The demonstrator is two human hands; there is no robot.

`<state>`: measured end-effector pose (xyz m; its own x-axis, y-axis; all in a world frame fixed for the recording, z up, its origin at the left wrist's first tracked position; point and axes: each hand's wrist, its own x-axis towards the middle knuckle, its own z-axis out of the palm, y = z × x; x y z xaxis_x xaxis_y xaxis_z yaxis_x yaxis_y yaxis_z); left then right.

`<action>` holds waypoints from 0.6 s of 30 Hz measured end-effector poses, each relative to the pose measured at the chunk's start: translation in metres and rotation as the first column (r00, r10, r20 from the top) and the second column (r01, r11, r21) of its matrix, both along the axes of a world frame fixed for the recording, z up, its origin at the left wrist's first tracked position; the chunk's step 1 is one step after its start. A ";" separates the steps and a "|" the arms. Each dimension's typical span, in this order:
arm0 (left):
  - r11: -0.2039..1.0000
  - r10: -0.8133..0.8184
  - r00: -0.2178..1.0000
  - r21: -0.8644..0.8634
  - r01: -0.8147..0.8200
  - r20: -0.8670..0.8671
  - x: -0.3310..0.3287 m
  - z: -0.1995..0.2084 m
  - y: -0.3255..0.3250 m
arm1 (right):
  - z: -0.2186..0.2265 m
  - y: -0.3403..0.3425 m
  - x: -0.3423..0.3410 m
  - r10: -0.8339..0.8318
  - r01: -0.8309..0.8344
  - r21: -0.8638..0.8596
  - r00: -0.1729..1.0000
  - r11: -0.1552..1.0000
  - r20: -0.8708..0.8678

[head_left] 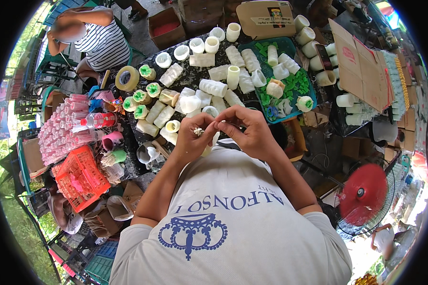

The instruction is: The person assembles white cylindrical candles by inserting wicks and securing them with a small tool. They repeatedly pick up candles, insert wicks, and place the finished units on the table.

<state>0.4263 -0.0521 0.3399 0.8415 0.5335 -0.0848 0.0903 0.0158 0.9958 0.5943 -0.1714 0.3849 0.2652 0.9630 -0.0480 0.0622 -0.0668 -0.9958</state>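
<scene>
My two hands meet over the near edge of the dark table, fingertips almost touching. My left hand (191, 137) is closed, and a bunch of thin white strands (198, 131), like candle wicks, pokes out of its fingers. My right hand (250, 132) is pinched, thumb against forefinger, on a tiny white end (222, 121) of what looks like the same kind of strand. Just beyond my hands lie several white wax cylinders (213, 88), some upright, some on their sides. A hollow white wax cup (190, 104) sits nearest my left hand.
A teal tray (290, 43) of green scraps stands right of centre. Green-topped wax cylinders (140, 96) and a tape roll (127, 78) are at left, beside pink-white tubes (66, 126) and an orange basket (83, 178). A red fan (364, 194) stands at right. A person (102, 40) sits far left.
</scene>
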 end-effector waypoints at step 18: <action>0.979 0.044 0.998 -0.199 -0.053 -0.049 -0.010 0.001 0.005 | 0.006 0.001 0.023 0.090 -0.078 -0.060 0.969 0.995 0.230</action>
<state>0.4162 -0.0468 0.3410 0.8081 0.5422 -0.2302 0.1279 0.2200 0.9671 0.6177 -0.1705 0.3909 0.1930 0.9802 -0.0435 0.2990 -0.1010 -0.9489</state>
